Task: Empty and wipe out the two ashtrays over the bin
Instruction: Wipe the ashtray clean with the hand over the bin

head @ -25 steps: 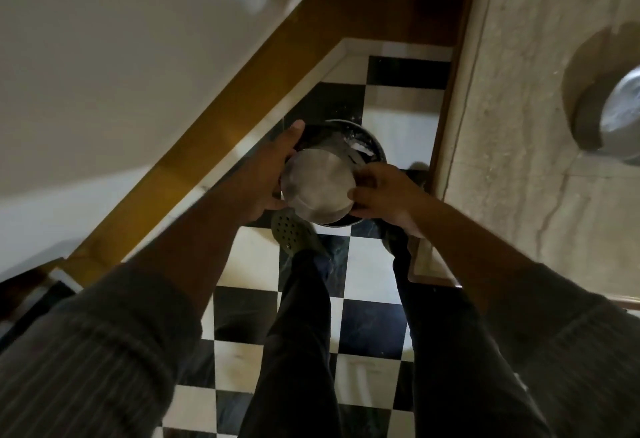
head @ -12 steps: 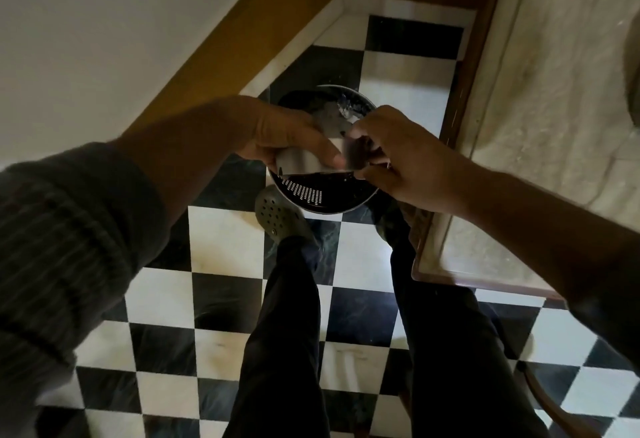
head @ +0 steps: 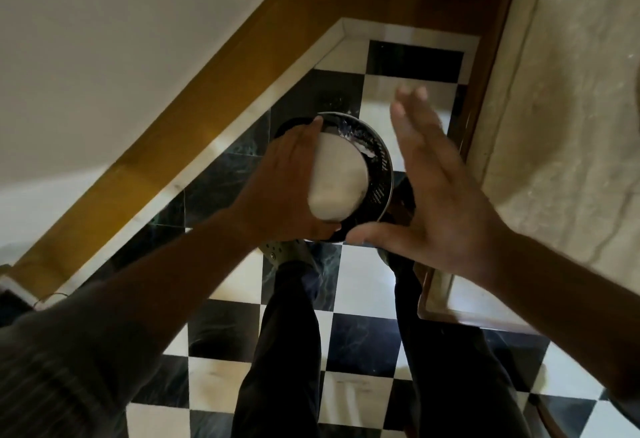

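A round, pale ashtray (head: pixel 337 179) is turned over with its underside facing me, held directly above a round black perforated bin (head: pixel 379 163) on the floor. My left hand (head: pixel 287 188) grips the ashtray by its left rim. My right hand (head: pixel 433 174) is flat and empty, fingers spread and blurred, just right of the bin and apart from the ashtray. Some white scraps (head: pixel 360 146) lie inside the bin. No second ashtray is in view.
The bin stands on a black and white checkered floor (head: pixel 360 278) in a narrow corner. A wooden skirting and pale wall (head: pixel 104 56) run along the left. A stone-topped counter with a wooden edge (head: pixel 561 125) is on the right. My legs and shoes (head: pixel 287 254) are below the bin.
My right hand has let go of the ashtray and opened flat beside it. The ashtray, earlier held by both hands, is now in my left hand alone, upside down over the bin.
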Motion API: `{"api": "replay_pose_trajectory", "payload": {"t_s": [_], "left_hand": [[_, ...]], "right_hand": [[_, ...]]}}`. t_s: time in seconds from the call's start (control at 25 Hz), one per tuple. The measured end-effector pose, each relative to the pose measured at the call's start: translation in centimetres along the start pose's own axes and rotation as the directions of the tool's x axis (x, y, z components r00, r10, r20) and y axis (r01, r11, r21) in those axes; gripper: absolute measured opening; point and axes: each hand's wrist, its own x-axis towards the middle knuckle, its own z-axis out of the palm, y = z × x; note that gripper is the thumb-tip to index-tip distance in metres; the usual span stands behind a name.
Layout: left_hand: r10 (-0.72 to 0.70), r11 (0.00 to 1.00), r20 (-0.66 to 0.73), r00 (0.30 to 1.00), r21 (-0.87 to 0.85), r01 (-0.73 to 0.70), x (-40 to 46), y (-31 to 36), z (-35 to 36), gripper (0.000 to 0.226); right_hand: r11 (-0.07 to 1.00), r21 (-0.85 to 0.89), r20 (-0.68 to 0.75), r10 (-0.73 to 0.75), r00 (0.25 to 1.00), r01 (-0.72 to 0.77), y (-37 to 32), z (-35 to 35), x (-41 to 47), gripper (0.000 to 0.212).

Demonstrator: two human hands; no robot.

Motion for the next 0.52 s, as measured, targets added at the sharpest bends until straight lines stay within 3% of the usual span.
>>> {"api": "replay_pose_trajectory", "payload": {"t_s": [0.08,0.16,0.28,0.4,0.44,0.52], "left_hand": [[0.022,1.0,-0.053,0.998,-0.018,-0.023,-0.1,0.1,1.1,0.141],[0.032,0.998,-0.091,0.995,-0.048,-0.037,-0.1,0.4,1.6,0.141],[0.042,0.997,-0.187,0.981,-0.062,-0.055,-0.4,1.2,1.9,0.138],[0.055,0.994,-0.198,0.979,-0.085,-0.073,-0.5,1.4,1.6,0.133],[0.054,0.993,-0.199,0.979,-0.092,-0.074,-0.7,1.0,1.6,0.134],[0.073,0.993,-0.197,0.978,-0.072,-0.089,-1.0,0.2,1.8,0.136]], "right_hand": [[0.998,-0.011,-0.18,-0.058,0.982,0.057,-0.9,-0.6,0.4,0.099],[0.992,-0.076,-0.212,-0.117,0.97,0.103,-1.1,-0.6,0.2,0.091],[0.922,-0.316,0.146,-0.186,0.972,0.224,-0.9,2.4,-1.8,0.116],[0.892,-0.383,0.409,-0.069,0.91,0.239,-0.4,4.8,-2.6,0.127],[0.902,-0.366,0.409,-0.064,0.91,0.228,-0.4,4.6,-2.1,0.127],[0.927,-0.315,0.268,-0.118,0.956,0.202,-0.8,3.1,-1.1,0.128]]}}
